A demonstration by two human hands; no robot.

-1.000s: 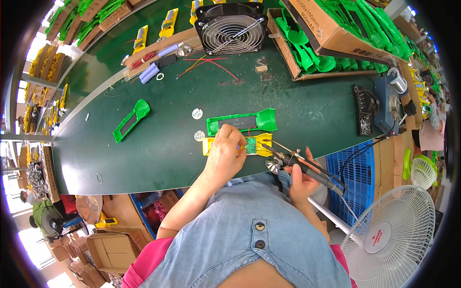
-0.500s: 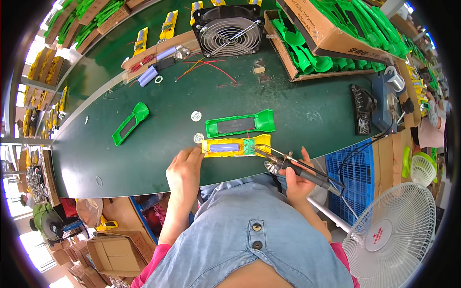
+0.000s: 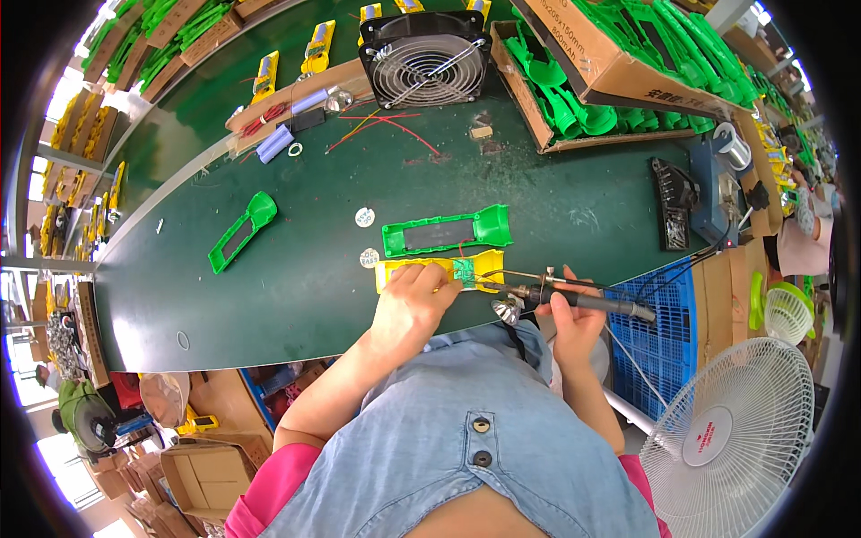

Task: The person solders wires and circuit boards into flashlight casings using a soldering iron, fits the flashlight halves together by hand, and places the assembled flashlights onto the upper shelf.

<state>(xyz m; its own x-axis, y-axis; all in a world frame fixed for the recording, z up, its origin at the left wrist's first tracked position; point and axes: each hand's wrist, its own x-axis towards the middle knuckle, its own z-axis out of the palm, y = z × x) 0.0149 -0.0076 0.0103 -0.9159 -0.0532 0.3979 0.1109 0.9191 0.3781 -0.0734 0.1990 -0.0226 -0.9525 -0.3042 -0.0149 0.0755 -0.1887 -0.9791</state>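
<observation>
In my right hand is a soldering iron with a thin metal tube alongside it, its tip at the small green circuit board. That board sits in a yellow flashlight-like housing half near the table's front edge. My left hand lies over the housing, its fingers closed beside the board; whatever is between them is hidden. It also covers the blue cell in the housing. Just beyond lies a green housing half with a dark panel. A small lamp reflector hangs at the table edge below the iron.
Another green piece lies to the left. Round white stickers sit near the housing. At the back stand a black fan and boxes of green parts. A soldering station with a solder spool is at the right.
My left hand has moved right, from the housing's left end onto it, close to the board. The soldering iron has swung flatter, its handle end shifting up and right.
</observation>
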